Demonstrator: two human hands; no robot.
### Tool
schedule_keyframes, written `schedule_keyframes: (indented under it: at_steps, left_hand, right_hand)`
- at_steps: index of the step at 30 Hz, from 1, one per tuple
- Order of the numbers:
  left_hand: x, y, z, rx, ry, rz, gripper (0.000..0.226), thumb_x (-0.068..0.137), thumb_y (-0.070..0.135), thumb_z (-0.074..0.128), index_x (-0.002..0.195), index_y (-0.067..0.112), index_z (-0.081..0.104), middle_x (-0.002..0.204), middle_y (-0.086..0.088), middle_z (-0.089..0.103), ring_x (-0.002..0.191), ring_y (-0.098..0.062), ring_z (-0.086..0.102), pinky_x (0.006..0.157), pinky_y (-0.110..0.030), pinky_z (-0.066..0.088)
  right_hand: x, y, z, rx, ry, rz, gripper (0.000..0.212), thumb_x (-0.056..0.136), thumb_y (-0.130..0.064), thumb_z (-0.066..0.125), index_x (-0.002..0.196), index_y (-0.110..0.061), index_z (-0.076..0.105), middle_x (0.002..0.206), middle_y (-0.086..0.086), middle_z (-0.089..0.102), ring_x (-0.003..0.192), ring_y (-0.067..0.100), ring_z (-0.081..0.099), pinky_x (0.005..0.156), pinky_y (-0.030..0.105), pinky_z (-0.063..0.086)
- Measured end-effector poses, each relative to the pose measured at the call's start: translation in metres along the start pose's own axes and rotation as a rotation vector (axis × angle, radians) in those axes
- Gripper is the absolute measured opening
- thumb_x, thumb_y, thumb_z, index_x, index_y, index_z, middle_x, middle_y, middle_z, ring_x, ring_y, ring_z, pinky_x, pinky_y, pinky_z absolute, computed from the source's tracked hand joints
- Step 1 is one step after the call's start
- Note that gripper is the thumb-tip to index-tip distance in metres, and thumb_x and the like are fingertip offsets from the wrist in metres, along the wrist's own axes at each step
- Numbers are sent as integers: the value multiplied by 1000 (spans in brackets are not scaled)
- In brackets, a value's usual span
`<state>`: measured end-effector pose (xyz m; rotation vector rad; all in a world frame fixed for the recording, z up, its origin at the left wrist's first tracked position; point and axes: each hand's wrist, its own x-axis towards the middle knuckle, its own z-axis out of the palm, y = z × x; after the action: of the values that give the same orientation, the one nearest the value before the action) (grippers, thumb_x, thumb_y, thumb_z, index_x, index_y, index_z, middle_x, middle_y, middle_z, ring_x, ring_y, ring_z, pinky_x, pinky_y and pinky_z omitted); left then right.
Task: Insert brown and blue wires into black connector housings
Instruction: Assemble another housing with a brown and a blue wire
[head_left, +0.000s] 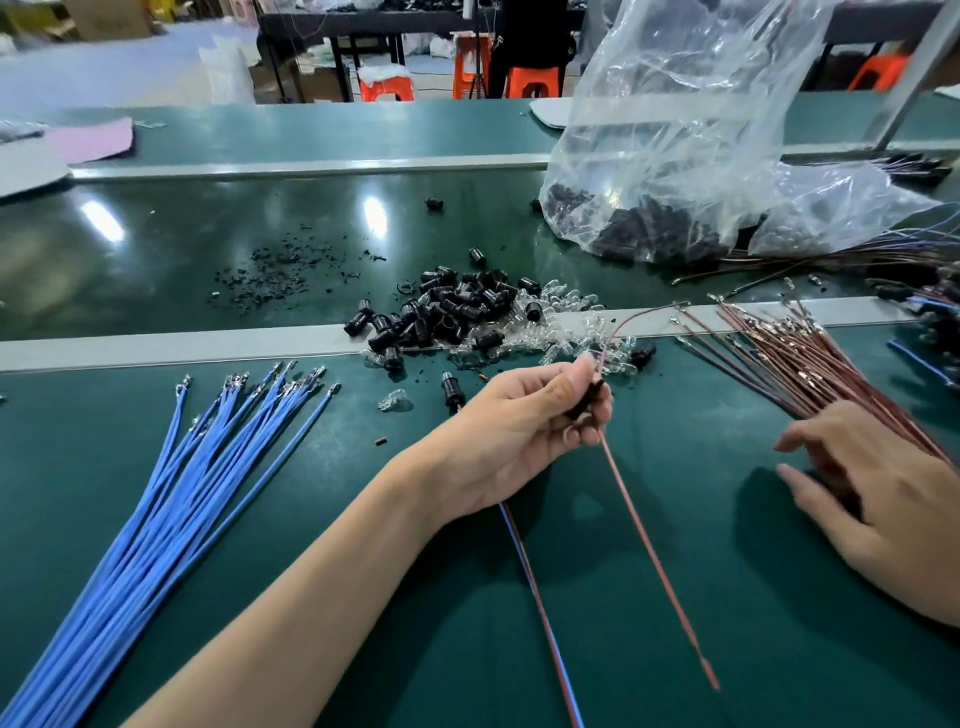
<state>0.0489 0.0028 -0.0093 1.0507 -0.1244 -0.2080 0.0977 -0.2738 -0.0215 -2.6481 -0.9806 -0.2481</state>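
Thumb and fingers of the left hand (519, 431) pinch a black connector housing (589, 400). A brown wire (654, 561) passes the fingertips, its long axis slanting from beyond them back toward the wrists. The right hand (883, 499) lies with relaxed fingers on the brown wire bundle (810, 358). Farther beyond the fingertips, a clear plastic bag (675, 104) holds black housings (660, 228).

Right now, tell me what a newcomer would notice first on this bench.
The fan of blue wires at lower left stands out most. At centre the left hand pinches a black housing and a brown wire, with a pile of black housings behind. A big clear bag rises at upper right.
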Motion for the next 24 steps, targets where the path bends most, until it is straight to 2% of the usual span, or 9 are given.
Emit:
schedule_keyframes:
  at_steps: [4, 6, 9, 11, 13, 16, 19, 21, 24]
  left_hand:
    - [-1, 3, -4, 61, 4, 13, 23, 81, 28, 50, 77, 7, 60, 68, 2, 63, 59, -7, 55, 60, -12, 47]
    - [-1, 2, -4, 125, -1, 27, 22, 80, 27, 51, 79, 6, 58, 69, 3, 64, 60, -6, 57, 62, -13, 47]
    - [-1, 1, 0, 162, -10, 51, 19, 80, 25, 51, 79, 7, 58, 70, 4, 67, 61, -5, 60, 63, -13, 49]
    - [-2, 0, 3, 185, -6, 69, 18, 80, 25, 52, 79, 9, 59, 71, 4, 68, 62, -6, 61, 64, -14, 49]
    - [-3, 1, 3, 254, 1, 91, 17, 81, 27, 52, 79, 11, 59, 73, 3, 67, 66, -8, 61, 67, -17, 49]
    - [-5, 4, 3, 389, 78, 196, 17, 83, 27, 51, 82, 11, 57, 74, -2, 66, 64, -8, 61, 65, -18, 49]
    - [-9, 7, 3, 508, 300, 434, 14, 85, 27, 50, 83, 14, 53, 63, 1, 63, 51, -11, 57, 53, -18, 45]
    - [-16, 5, 1, 644, 459, 537, 13, 87, 32, 50, 83, 20, 51, 53, 8, 53, 44, -11, 45, 47, -21, 38]
    - [-32, -4, 1, 869, 457, 489, 11, 91, 36, 50, 84, 28, 50, 58, 14, 47, 53, -8, 37, 52, -27, 36]
  right_hand:
    - [-8, 17, -11, -120, 3, 159, 28, 84, -66, 28, 87, -41, 42, 94, -35, 45, 66, 20, 52, 64, 39, 46]
    - [5, -2, -17, -54, 52, 171, 33, 83, -69, 33, 84, -41, 50, 88, -32, 54, 62, 9, 53, 62, 33, 49]
    - [21, -61, -22, 605, -179, 197, 54, 71, -83, 45, 84, -36, 68, 70, -12, 67, 46, 1, 50, 46, 7, 37]
    - [28, -92, -14, 998, -416, 196, 42, 72, -65, 62, 81, -25, 71, 63, -2, 66, 41, 0, 44, 42, 7, 34]
    - [35, -111, 0, 1093, -452, 153, 23, 79, -39, 67, 73, -17, 70, 60, 1, 63, 40, 3, 41, 40, 9, 32]
    - [45, -121, 19, 1256, -346, 173, 19, 79, -31, 65, 68, -16, 68, 59, 4, 61, 38, 6, 40, 37, 11, 30]
    - [56, -118, 28, 1439, -113, 231, 22, 79, -32, 54, 72, -11, 55, 58, 10, 63, 35, 12, 48, 34, 15, 35]
    - [62, -110, 32, 1461, 60, 227, 22, 84, -30, 48, 79, -9, 45, 60, 11, 65, 38, 16, 53, 36, 18, 40]
    - [67, -103, 34, 1469, 217, 186, 13, 80, -21, 55, 86, -12, 48, 68, 7, 68, 51, 14, 59, 49, 19, 48]
